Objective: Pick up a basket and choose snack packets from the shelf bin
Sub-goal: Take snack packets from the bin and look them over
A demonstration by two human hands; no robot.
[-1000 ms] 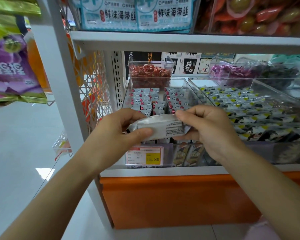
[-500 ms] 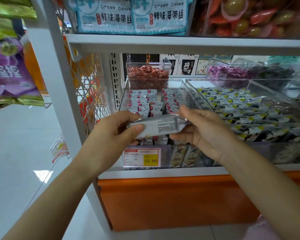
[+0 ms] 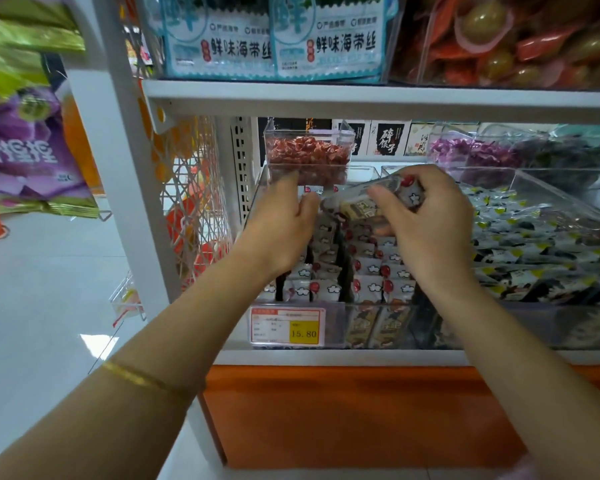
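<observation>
My right hand (image 3: 430, 230) grips a white snack packet (image 3: 361, 206) printed with a red dot and a cloud, holding it tilted over the clear shelf bin (image 3: 361, 327). The bin holds rows of the same white packets (image 3: 371, 289). My left hand (image 3: 278, 226) is just left of the packet with its fingers pointing up and back, its thumb at the packet's left end. No basket is in view.
A small clear box of red sweets (image 3: 309, 157) stands behind the bin. To the right is a bin of black-and-yellow packets (image 3: 534, 244). A shelf board (image 3: 361, 98) runs close overhead. A white upright (image 3: 132, 188) and wire rack stand left, and a price tag (image 3: 288, 325) marks the bin front.
Both hands have moved up and back over the bin. The packet has been turned so its printed face shows. My left hand has loosened its grip while the right hand keeps hold.
</observation>
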